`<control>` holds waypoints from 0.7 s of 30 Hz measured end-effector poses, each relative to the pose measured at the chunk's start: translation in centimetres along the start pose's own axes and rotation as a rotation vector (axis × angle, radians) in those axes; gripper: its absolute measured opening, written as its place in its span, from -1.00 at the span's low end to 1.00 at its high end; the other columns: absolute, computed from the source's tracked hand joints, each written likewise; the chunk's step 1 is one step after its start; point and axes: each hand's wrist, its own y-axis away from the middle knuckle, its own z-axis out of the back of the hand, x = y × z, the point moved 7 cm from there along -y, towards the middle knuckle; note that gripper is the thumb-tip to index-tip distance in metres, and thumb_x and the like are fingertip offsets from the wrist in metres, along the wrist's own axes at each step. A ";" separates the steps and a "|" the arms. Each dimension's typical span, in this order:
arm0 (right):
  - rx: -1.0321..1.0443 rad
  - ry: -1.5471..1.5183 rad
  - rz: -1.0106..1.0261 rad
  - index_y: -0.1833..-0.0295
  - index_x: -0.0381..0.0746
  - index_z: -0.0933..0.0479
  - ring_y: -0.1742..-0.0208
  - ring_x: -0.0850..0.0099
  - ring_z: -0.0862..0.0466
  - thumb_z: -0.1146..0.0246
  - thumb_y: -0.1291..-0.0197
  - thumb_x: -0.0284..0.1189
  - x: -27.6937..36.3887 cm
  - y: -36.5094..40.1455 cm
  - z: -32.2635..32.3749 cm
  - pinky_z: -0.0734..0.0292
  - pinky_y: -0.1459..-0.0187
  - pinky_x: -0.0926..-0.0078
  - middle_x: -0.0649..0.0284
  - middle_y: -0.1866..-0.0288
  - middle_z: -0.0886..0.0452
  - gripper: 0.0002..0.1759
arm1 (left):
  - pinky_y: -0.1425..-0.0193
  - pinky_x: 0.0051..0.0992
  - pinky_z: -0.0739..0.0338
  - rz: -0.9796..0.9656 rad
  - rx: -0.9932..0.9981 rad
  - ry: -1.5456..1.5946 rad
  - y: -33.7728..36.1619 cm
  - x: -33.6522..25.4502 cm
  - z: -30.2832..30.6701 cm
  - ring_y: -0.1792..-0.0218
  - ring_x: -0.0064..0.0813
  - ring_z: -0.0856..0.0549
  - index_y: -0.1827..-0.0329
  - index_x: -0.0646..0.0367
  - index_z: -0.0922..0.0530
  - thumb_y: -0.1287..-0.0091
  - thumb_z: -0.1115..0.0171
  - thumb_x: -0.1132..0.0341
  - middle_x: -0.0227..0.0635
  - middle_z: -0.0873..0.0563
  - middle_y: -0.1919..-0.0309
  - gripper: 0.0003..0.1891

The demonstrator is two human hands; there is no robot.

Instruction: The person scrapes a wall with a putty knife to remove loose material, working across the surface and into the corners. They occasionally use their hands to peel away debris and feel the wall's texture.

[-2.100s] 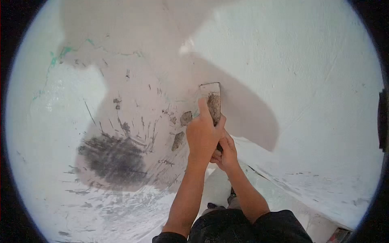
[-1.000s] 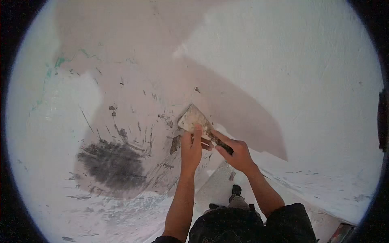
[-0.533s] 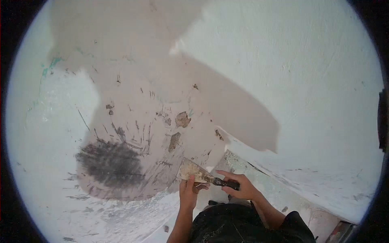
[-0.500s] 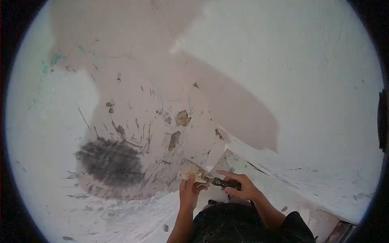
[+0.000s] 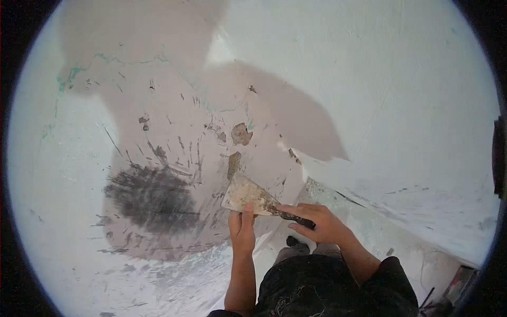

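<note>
A putty knife (image 5: 247, 196) with a wide, stained triangular blade and a dark handle spans the space between my two hands. My right hand (image 5: 323, 222) is closed around the handle, its index finger stretched along it toward the blade. At the blade's lower edge, my left hand (image 5: 243, 230) pinches the metal between thumb and fingers. Behind the blade is a pale wall (image 5: 158, 111) with dark scratches. A brown chipped patch (image 5: 234, 165) shows just above the blade's top corner, and a larger chip (image 5: 242, 134) lies above that.
A big dark smudge (image 5: 153, 199) marks the wall to the left. The wall corner and a speckled strip of floor (image 5: 369, 231) run down to the right. Dark objects (image 5: 460, 282) stand at the lower right. My shoe (image 5: 297, 245) shows below my hands.
Both hands and the putty knife have moved up in view, bringing the blade nearer the chipped patches. The view has shifted, so more of my legs and shoe now shows.
</note>
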 end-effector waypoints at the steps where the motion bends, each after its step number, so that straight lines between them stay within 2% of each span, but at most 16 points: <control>1: -0.117 0.027 0.163 -0.40 -0.11 -0.40 0.51 0.38 -0.52 -0.29 -0.24 -0.43 0.0 0.2 -0.9 -0.49 0.34 0.42 0.22 0.41 -0.58 -0.41 | 0.08 -0.24 -0.62 0.003 0.007 -0.005 -0.1 -0.4 -0.4 0.11 -0.26 -0.67 -0.26 0.34 -0.35 -0.49 -0.07 0.23 -0.08 -0.63 0.04 -0.58; 2: -0.124 0.027 0.160 -0.40 -0.11 -0.40 0.51 0.38 -0.52 -0.29 -0.24 -0.43 0.0 1.1 -1.5 -0.49 0.34 0.42 0.22 0.41 -0.58 -0.41 | 0.07 -0.28 -0.62 0.051 -0.035 0.089 -0.2 -0.8 -0.9 0.13 -0.27 -0.69 -0.27 0.36 -0.35 -0.52 0.00 0.21 -0.06 -0.64 0.01 -0.58; 4: -0.049 -0.349 -0.236 -0.51 -0.06 -0.21 0.30 0.37 -0.59 -0.16 -0.38 -0.38 -1.8 2.2 -3.2 -0.55 0.21 0.39 0.18 0.26 -0.62 -0.39 | 0.05 -0.32 -0.63 0.105 -0.071 0.188 -0.7 -1.2 -1.5 0.16 -0.27 -0.70 -0.27 0.39 -0.35 -0.55 0.07 0.20 -0.03 -0.64 -0.01 -0.57; 5: -0.055 -0.343 -0.240 -0.51 -0.06 -0.21 0.30 0.37 -0.59 -0.16 -0.38 -0.38 -1.8 2.4 -4.1 -0.55 0.21 0.39 0.18 0.26 -0.62 -0.39 | 0.05 -0.33 -0.63 0.165 0.013 0.268 -1.1 -1.1 -2.4 0.17 -0.26 -0.71 -0.28 0.40 -0.34 -0.56 0.12 0.15 0.01 -0.63 -0.03 -0.54; 7: -0.059 -0.831 -0.396 -0.56 -0.09 -0.09 0.49 0.55 -0.46 -0.08 -0.46 -0.34 -2.7 2.8 -6.5 -0.42 0.43 0.57 0.30 0.40 -0.51 -0.38 | 0.05 -0.33 -0.63 0.231 0.103 0.366 -1.9 -0.6 -3.4 0.18 -0.25 -0.71 -0.29 0.40 -0.32 -0.56 0.16 0.11 0.05 -0.63 -0.04 -0.51; 8: -0.064 -0.810 -0.400 -0.56 -0.09 -0.09 0.49 0.55 -0.46 -0.08 -0.46 -0.34 -2.7 2.6 -7.1 -0.42 0.43 0.57 0.30 0.40 -0.51 -0.38 | 0.08 -0.30 -0.62 0.234 0.177 0.437 -2.4 -0.3 -4.1 0.20 -0.23 -0.70 -0.30 0.38 -0.32 -0.56 0.16 0.08 0.07 -0.63 -0.05 -0.49; 10: -0.183 -0.918 -0.367 -0.59 -0.07 0.04 0.63 0.63 -0.31 -0.01 -0.49 -0.33 -2.4 2.1 -7.5 -0.23 0.59 0.66 0.35 0.50 -0.40 -0.35 | 0.11 -0.28 -0.62 0.241 0.247 0.541 -3.4 -0.1 -5.2 0.22 -0.20 -0.70 -0.31 0.36 -0.31 -0.55 0.16 0.05 0.09 -0.62 -0.05 -0.48; 11: -0.178 -0.894 -0.388 -0.59 -0.07 0.04 0.63 0.63 -0.31 -0.01 -0.49 -0.33 -2.1 1.6 -7.7 -0.23 0.59 0.66 0.35 0.50 -0.40 -0.35 | 0.15 -0.30 -0.62 0.246 0.257 0.529 -3.8 -0.1 -5.7 0.23 -0.24 -0.70 -0.30 0.35 -0.32 -0.55 0.16 0.05 0.06 -0.63 -0.04 -0.48; 13: -0.358 -0.754 -0.406 -0.55 -0.13 -0.03 0.68 0.61 -0.28 0.02 -0.50 -0.34 -1.9 0.6 -6.4 -0.19 0.63 0.62 0.36 0.54 -0.39 -0.42 | 0.24 -0.38 -0.61 0.224 0.292 0.511 -4.5 -0.8 -6.7 0.25 -0.33 -0.70 -0.26 0.33 -0.36 -0.56 0.16 0.05 -0.01 -0.66 -0.02 -0.51; 14: -0.346 -0.731 -0.415 -0.55 -0.13 -0.03 0.68 0.61 -0.28 0.02 -0.50 -0.34 -1.8 0.3 -6.3 -0.19 0.63 0.62 0.36 0.54 -0.39 -0.42 | 0.24 -0.38 -0.61 0.223 0.283 0.536 -4.7 -0.9 -6.9 0.25 -0.33 -0.70 -0.26 0.33 -0.36 -0.56 0.16 0.05 -0.01 -0.66 -0.02 -0.51; 16: -0.379 -0.680 -0.449 -0.43 -0.19 -0.16 0.67 0.59 -0.30 -0.03 -0.48 -0.24 -2.1 -0.6 -5.3 -0.14 0.65 0.63 0.34 0.56 -0.39 -0.48 | 0.28 -0.44 -0.59 0.123 0.238 0.468 -5.6 -2.1 -7.2 0.30 -0.35 -0.69 -0.22 0.31 -0.39 -0.55 0.13 0.07 -0.04 -0.67 0.05 -0.54; 17: -0.393 -0.649 -0.460 -0.29 -0.22 -0.29 0.66 0.60 -0.32 -0.07 -0.46 -0.28 -2.0 -1.1 -4.7 -0.14 0.64 0.64 0.38 0.60 -0.39 -0.60 | 0.28 -0.44 -0.59 0.107 0.231 0.485 -6.1 -2.4 -7.2 0.30 -0.35 -0.69 -0.22 0.31 -0.39 -0.55 0.13 0.07 -0.04 -0.67 0.05 -0.54; 18: -0.376 -0.633 -0.451 -0.29 -0.22 -0.29 0.66 0.60 -0.32 -0.07 -0.46 -0.28 -2.5 -1.4 -4.1 -0.14 0.64 0.64 0.38 0.60 -0.39 -0.60 | 0.26 -0.43 -0.59 0.112 0.207 0.543 -6.4 -2.2 -6.8 0.30 -0.35 -0.67 -0.21 0.30 -0.40 -0.54 0.11 0.09 -0.07 -0.67 0.09 -0.56; 20: -0.303 -0.261 -0.457 -0.30 -0.21 -0.35 0.60 0.62 -0.41 -0.13 -0.40 -0.36 -4.1 -2.1 -2.2 -0.28 0.53 0.64 0.37 0.60 -0.47 -0.59 | 0.23 -0.41 -0.59 0.093 0.156 0.623 -7.0 -2.4 -6.7 0.31 -0.35 -0.66 -0.20 0.29 -0.41 -0.53 0.08 0.10 -0.10 -0.67 0.13 -0.58; 21: -0.304 -0.071 -0.403 -0.27 -0.21 -0.40 0.50 0.59 -0.53 -0.22 -0.30 -0.40 -3.7 -2.5 -1.0 -0.41 0.40 0.60 0.26 0.50 -0.62 -0.57 | 0.20 -0.39 -0.59 0.211 0.125 0.779 -7.1 -1.7 -7.1 0.30 -0.35 -0.65 -0.20 0.28 -0.41 -0.52 0.06 0.12 -0.13 -0.66 0.15 -0.59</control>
